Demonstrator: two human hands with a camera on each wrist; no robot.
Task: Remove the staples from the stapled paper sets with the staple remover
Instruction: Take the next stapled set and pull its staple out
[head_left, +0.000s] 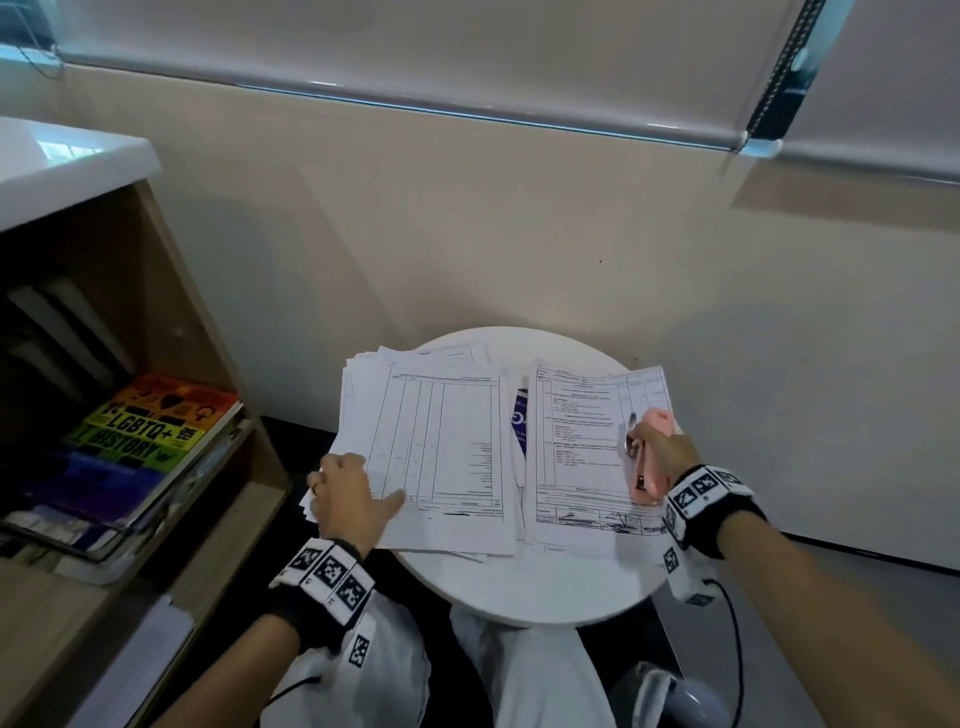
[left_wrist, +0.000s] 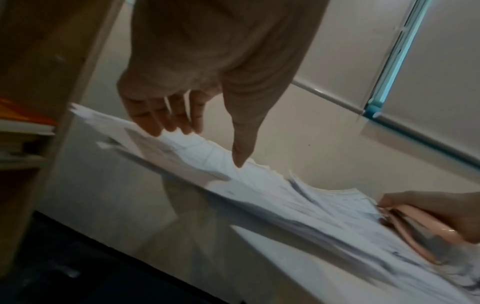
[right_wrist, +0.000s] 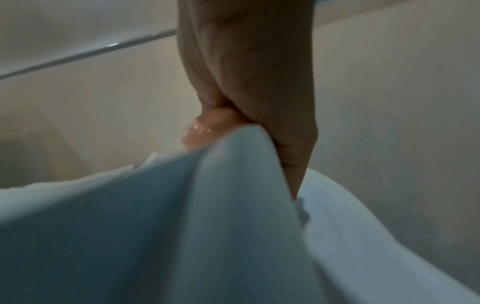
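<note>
Two piles of printed forms lie side by side on the small round tabletop, in the lower middle of the head view. The left pile spreads past the tabletop's left edge; the right pile sits just beside it, with a blue item showing in the gap between them. Both piles run lengthwise away from the person.

The right hand is curled around a pink staple remover, held over the right edge of the right pile, its long body running along the paper's long edge and its metal end pointing toward the top of the frame. The right wrist view shows a sheet bunched up against that hand.

The left hand lies on the lower left corner of the left pile, fingers straight and spread, thumb pressing the top sheet.

No staple can be made out. The right hand is nearer the right pile; its upper corners lie ahead of the tool, toward the top of the frame.

At the left of the frame a wooden shelf holds stacked books.
</note>
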